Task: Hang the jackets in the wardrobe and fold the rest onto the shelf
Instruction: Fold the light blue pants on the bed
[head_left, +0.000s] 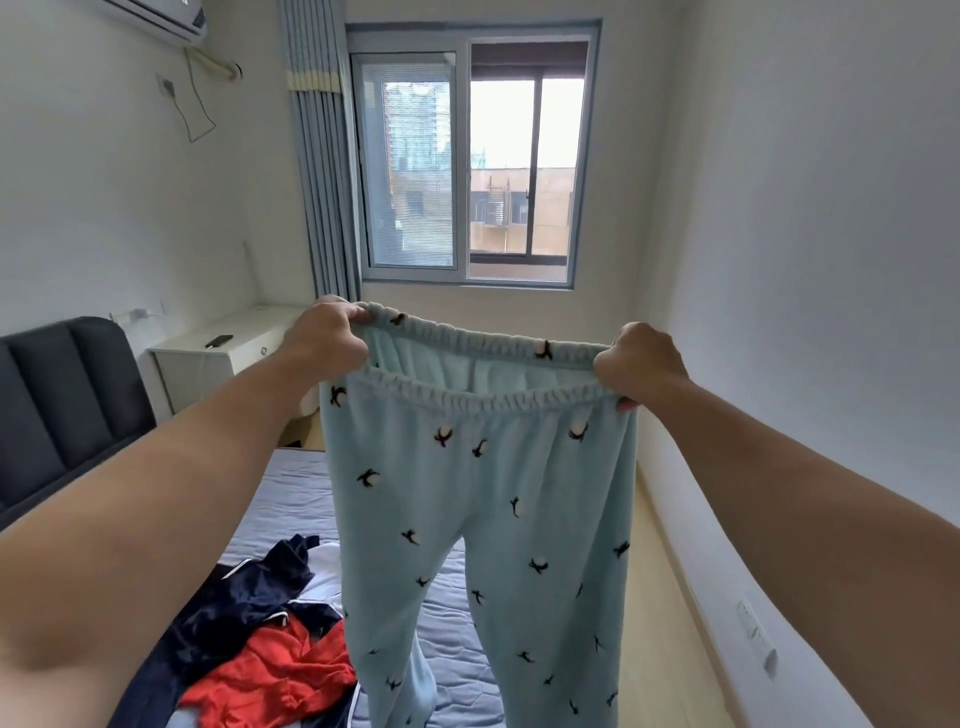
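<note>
From the head camera, one pair of pale blue fleece trousers (483, 519) is held up at arm's length in front of a window (470, 156), both legs hanging free above the bed (296, 499). The elastic waistband is stretched wide between two hands: the left hand (330, 335) is closed on one end, its grip pinching the gathered fabric, and the right hand (639, 361) is clenched on the other end in the same way. The garment is judged to be held high and taut so that it falls straight and can be lined up for folding, being no jacket and so bound for the shelf. On the bed below, a heap of clothes is left waiting, in which at least three pieces can be told apart: one dark navy garment (244, 587), one red garment (275, 670) and one white piece (324, 577) partly buried. How many of these are jackets cannot be told. One bedside tabletop (228, 358) is seen beside the dark headboard (62, 405). Neither wardrobe nor shelf is in view.
</note>
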